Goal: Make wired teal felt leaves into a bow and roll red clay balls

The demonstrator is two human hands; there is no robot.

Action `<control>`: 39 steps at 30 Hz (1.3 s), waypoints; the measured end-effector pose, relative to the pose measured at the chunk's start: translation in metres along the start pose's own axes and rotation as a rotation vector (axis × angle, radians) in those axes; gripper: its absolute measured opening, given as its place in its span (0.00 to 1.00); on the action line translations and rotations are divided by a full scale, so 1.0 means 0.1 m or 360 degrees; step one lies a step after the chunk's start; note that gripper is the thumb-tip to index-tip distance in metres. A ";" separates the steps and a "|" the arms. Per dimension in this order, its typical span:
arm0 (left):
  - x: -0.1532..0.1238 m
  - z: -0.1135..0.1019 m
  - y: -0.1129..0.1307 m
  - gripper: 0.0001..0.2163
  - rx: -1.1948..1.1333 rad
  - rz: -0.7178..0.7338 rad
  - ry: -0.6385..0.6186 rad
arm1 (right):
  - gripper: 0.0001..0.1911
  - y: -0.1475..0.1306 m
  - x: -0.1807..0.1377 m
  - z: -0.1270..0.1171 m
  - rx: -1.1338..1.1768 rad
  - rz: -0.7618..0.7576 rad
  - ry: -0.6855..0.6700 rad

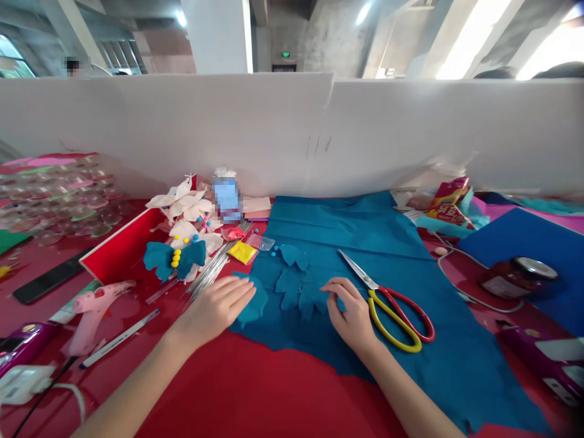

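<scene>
My left hand (221,304) lies with its fingers stretched out together, over the edge of a cut teal fabric piece (253,298) and beside a bundle of thin metal wires (207,274). My right hand (349,313) is closed, its thumb and forefinger bent together at the edge of a teal butterfly-shaped cutout (289,289). A fine pale line shows near those fingertips; what they hold is too small to tell. A smaller teal cutout (294,257) lies above it. Scissors (378,292) with red and yellow handles rest on the large teal cloth (347,225), right of my right hand.
Left are a teal butterfly (176,260) with yellow balls, white fabric flowers (182,204), a pink glue gun (89,310), a pen (119,339) and a black phone (52,277). A lit phone (227,198) stands behind. Right are a jar (517,277) and a snack packet (449,204).
</scene>
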State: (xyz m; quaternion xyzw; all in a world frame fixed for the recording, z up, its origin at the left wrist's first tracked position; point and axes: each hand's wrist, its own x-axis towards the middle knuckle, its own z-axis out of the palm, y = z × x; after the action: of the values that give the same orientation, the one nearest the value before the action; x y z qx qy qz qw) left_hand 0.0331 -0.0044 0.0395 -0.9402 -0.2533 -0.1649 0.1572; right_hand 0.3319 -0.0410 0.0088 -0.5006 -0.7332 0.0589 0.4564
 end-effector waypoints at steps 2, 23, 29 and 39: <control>-0.30 -0.09 0.22 0.20 0.0047 -0.0038 0.0035 | 0.11 -0.15 -0.02 0.03 0.0020 -0.0140 -0.0118; -0.96 -0.21 1.04 0.15 -0.0171 -0.0529 0.0300 | 0.11 -1.53 -0.14 0.97 -0.0824 -0.0065 -0.1130; -0.99 -0.24 1.04 0.16 -0.0215 -0.0498 0.0267 | 0.10 -1.55 -0.17 1.06 -0.0919 0.0008 -0.1017; -1.02 -0.17 1.13 0.17 -0.0283 -0.0641 0.0349 | 0.12 -1.64 -0.18 1.17 -0.1057 0.0142 -0.1021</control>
State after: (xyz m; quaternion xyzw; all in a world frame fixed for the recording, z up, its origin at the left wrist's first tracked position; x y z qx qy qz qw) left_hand 0.0053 -0.1469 -0.0089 -0.8574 -0.4015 -0.3156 0.0643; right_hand 0.1361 -0.0928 0.0193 -0.6073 -0.7942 -0.0077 0.0183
